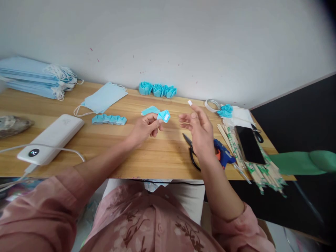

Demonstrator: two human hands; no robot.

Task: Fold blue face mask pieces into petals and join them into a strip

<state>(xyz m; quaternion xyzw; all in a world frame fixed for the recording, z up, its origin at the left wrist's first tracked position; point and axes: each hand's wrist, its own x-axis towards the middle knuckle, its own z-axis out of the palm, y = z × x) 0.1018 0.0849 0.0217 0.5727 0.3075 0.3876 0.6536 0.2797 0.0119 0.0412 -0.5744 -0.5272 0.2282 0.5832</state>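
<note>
My left hand [148,127] pinches a small folded piece of blue mask fabric [162,114], which has a white patch on its face. To its right, my right hand [199,127] is raised with fingers apart. A small white piece of tape [190,102] sits on its index fingertip. Just behind my left hand lies a flat blue fabric piece [150,110]. Below my right hand are black-handled scissors [187,140], partly hidden by the wrist, and a blue glue gun [223,154].
Blue fabric rosettes [158,90] stand by the wall. A pleated blue strip [109,119], a face mask [105,98], a mask stack [28,77] and a white power bank [52,138] lie left. Right are a tape roll [212,105], wrapped chopsticks [258,175] and a phone [250,144].
</note>
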